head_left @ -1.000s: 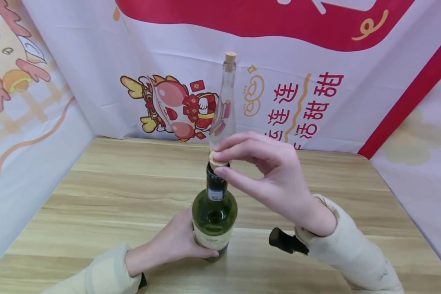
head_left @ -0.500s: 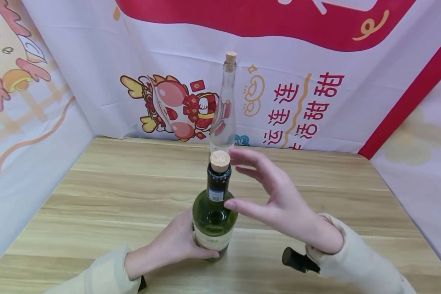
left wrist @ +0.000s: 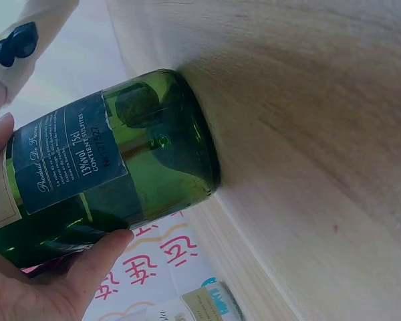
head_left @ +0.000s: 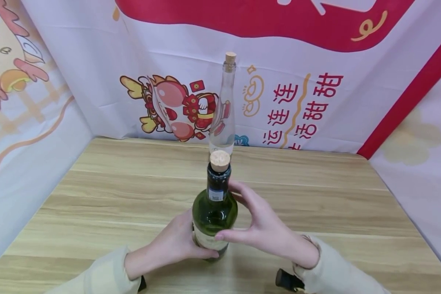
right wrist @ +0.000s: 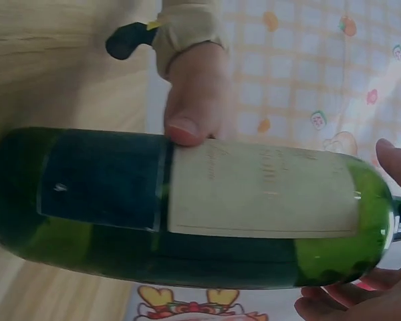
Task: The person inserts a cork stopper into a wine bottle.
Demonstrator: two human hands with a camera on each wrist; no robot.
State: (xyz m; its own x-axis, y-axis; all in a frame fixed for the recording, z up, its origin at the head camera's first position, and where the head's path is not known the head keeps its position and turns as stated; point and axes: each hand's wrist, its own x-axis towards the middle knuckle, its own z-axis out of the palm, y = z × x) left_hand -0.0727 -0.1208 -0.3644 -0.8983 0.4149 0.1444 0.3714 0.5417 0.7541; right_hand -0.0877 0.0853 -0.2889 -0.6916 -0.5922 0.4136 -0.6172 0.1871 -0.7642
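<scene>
A green glass wine bottle (head_left: pixel 214 214) stands upright on the table with a cork (head_left: pixel 220 160) in its mouth; part of the cork shows above the rim. My left hand (head_left: pixel 172 239) grips the lower body from the left, thumb across the front. To the right, my right hand (head_left: pixel 262 230) is spread about the upper body, its thumb before the label and its fingers partly hidden behind the shoulder. In the right wrist view, a pale label (right wrist: pixel 260 190) faces the camera, and the right hand's fingers (right wrist: pixel 327 304) lie loosely near the shoulder; firm contact cannot be made out.
Behind the green bottle stands a tall clear glass bottle (head_left: pixel 224 98) with its own cork (head_left: pixel 230 58). The wooden table (head_left: pixel 106 196) ends against a printed cloth backdrop (head_left: pixel 169 45), with cloth at both sides. A black wrist device (head_left: pixel 288 281) sits at the right sleeve.
My right hand has let go of the cork and moved down beside the bottle's body. The cork stays in the mouth. My left hand keeps its hold, and the bottle has not moved.
</scene>
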